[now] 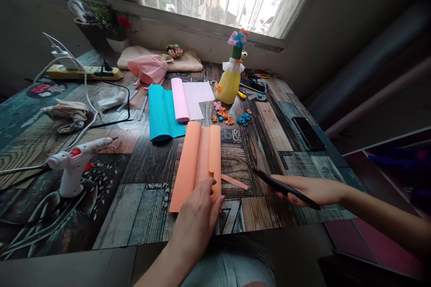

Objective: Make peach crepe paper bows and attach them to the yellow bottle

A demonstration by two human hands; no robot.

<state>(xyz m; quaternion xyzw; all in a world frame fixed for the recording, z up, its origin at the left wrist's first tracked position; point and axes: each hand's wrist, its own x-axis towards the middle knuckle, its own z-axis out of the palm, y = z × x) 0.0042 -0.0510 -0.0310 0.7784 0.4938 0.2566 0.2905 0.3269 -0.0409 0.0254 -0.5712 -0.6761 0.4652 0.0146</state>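
Observation:
My left hand (197,210) is over the sheet of orange crepe paper (188,161), which is rolled in from both sides. Its fingers are curled at a small folded orange paper piece (211,174), partly hidden behind the fingertips. A narrow orange paper strip (235,181) lies just right of the roll. To the right, my right hand (303,190) is closed around a long, slim black tool (286,187), held above the table and pointing left. Its exact kind is unclear from this angle.
Teal crepe paper (163,112) and pink crepe paper (181,98) lie behind the orange. Small paper flowers (224,114) sit before a yellow decorated bottle (229,83). A glue gun (76,161) stands left among cables; a phone (308,132) lies right.

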